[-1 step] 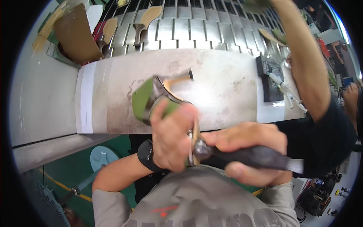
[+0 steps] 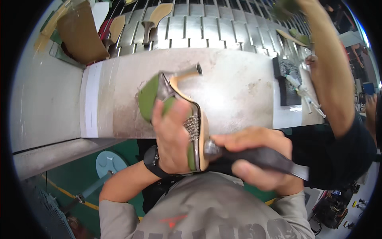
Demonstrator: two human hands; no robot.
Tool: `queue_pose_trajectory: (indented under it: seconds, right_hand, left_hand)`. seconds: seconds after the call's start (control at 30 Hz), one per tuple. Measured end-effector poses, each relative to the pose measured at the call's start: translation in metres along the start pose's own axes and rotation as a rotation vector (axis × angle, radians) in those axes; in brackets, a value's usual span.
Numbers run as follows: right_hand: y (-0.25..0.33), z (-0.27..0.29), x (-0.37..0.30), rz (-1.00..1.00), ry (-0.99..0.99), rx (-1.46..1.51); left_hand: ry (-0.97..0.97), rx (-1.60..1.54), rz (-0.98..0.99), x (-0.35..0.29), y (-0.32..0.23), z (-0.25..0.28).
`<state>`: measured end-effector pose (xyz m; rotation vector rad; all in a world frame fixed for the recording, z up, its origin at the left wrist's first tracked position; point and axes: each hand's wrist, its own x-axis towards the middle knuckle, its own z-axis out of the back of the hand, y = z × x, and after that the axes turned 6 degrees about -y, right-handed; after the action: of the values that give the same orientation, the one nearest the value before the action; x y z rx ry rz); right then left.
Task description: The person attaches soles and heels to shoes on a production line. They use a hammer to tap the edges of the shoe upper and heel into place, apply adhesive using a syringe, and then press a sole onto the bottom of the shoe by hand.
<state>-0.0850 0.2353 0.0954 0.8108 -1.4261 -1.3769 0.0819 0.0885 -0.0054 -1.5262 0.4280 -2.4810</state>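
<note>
My left hand (image 2: 173, 137), with a dark watch at the wrist, is closed around a high-heeled shoe (image 2: 192, 129). The shoe lies on its side, its heel pointing away and its tan sole facing right. It has green inside, metallic grey-brown edging and a sparkling band, partly covered by my fingers. My right hand (image 2: 264, 155) grips a hammer-like tool (image 2: 262, 158) with a dark shaft and a flat silvery far end. Its rounded metal head meets the sole's edge near the toe; whether it presses there I cannot tell.
Beneath the shoe's heel lies a pale worktop (image 2: 238, 85). Behind it runs a slatted metal conveyor (image 2: 199, 28) carrying shoe parts. Syringes (image 2: 304, 95) lie beside a black block (image 2: 283, 73) at the right. A co-worker's arm (image 2: 332, 67) reaches across there.
The shoe and my left hand have shifted slightly up and left, uncovering more of the sparkling band. My right hand and the tool have moved a little left.
</note>
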Motion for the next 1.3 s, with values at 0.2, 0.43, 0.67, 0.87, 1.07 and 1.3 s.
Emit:
queue_pose_trajectory:
  seconds: [0.2,0.43,0.67,0.87,1.07,1.3]
  right_hand:
    - [-0.076,-0.027,-0.033,-0.239,-0.183,0.146]
    - [-0.067,0.001,0.002,-0.182,-0.133,0.204]
    - [-0.089,-0.004,0.017,-0.131,-0.107,0.339]
    - [-0.077,0.002,0.045,0.034,-0.001,0.058]
    - [-0.055,0.000,0.045,0.187,0.180,-0.167]
    - [-0.049,-0.024,0.014,0.258,0.236,-0.268]
  left_hand:
    - [0.061,0.228,0.000,-0.053,0.034,-0.010]
    - [0.089,0.259,-0.014,-0.058,0.030,-0.011]
    - [0.007,0.263,0.037,-0.061,0.024,-0.021]
    - [0.011,0.232,0.069,-0.056,0.022,-0.020]
    - [0.064,0.236,0.065,-0.056,0.025,-0.015]
    - [0.057,0.239,0.040,-0.058,0.029,-0.015]
